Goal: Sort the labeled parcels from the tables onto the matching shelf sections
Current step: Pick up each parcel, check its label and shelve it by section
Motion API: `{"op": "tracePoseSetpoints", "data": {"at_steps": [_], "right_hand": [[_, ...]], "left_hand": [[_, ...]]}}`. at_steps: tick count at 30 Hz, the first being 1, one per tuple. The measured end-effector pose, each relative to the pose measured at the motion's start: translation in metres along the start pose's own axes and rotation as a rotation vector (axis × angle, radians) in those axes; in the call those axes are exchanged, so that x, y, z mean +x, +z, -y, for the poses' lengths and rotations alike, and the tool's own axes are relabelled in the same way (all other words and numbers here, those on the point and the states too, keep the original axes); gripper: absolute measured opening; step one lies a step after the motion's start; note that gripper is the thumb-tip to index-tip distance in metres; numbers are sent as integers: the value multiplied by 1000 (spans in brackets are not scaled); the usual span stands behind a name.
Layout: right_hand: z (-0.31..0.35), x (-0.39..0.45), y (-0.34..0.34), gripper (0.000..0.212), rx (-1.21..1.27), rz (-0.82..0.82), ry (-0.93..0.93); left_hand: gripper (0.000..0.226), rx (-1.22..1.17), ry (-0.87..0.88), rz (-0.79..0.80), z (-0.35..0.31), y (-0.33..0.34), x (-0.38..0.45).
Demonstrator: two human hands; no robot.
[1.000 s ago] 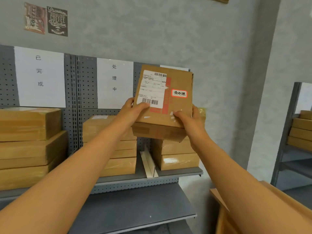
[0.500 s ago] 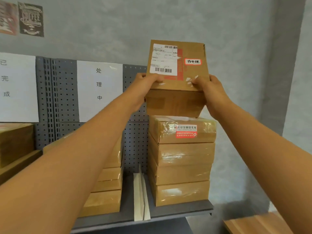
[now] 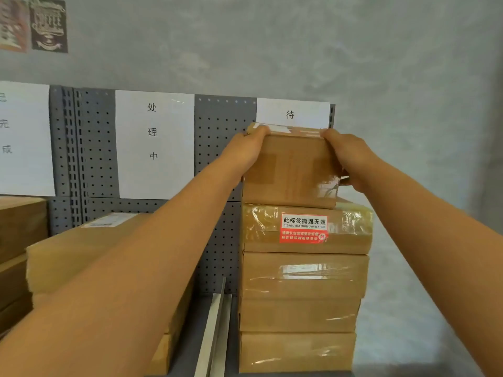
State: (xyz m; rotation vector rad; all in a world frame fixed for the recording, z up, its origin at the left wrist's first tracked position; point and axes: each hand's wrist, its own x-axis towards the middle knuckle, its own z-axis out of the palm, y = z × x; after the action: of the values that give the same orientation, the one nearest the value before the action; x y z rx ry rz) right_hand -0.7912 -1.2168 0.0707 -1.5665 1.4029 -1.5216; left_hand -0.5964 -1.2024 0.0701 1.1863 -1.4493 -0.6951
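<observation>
The parcel (image 3: 290,170) has come down onto the right stack (image 3: 304,281); both hands (image 3: 249,148) (image 3: 351,156) still grasp it, placement nearly done.

Two bare forearms enter from lower frame edge, long and slender, tapering toward wrists; no sleeve, cuff or glove on visible parts. Left hand (image 3: 249,151) bare, no ring, watch or band seen. Right hand (image 3: 351,156) likewise bare, wrist unadorned. Nails hidden or too small to judge. Upper arms, torso, clothing out of frame
</observation>
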Motion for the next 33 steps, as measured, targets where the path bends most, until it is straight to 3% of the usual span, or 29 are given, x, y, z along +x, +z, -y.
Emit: {"op": "tracePoseSetpoints", "data": {"at_steps": [7,10,13,16,18,20,23,27,33], "right_hand": [[-12,34,15,46,-143,-15,-63],[-16,42,21,65,-161,-14,-76],[-18,45,27,69,-129,-165,-98],[-12,35,35,54,-324,-395,-408],[-7,22,52,47,-356,-425,-672],[0,6,77,44,-305,-308,-841],[12,-28,125,42,-280,-15,-941],[18,-73,192,49,-330,239,-943],[29,-141,281,56,-440,455,-919]], "left_hand": [[55,4,-139,-94,9,15,24],[64,1,-161,-80,5,16,22],[70,-4,-167,-50,8,10,18],[60,-44,-157,-36,16,-5,7],[61,87,-111,-88,23,-22,-2],[54,251,-52,-163,29,-44,-14],[46,352,-44,-252,40,-86,-35],[45,503,-45,-398,62,-151,-72],[50,985,-68,-451,100,-259,-155]]}}
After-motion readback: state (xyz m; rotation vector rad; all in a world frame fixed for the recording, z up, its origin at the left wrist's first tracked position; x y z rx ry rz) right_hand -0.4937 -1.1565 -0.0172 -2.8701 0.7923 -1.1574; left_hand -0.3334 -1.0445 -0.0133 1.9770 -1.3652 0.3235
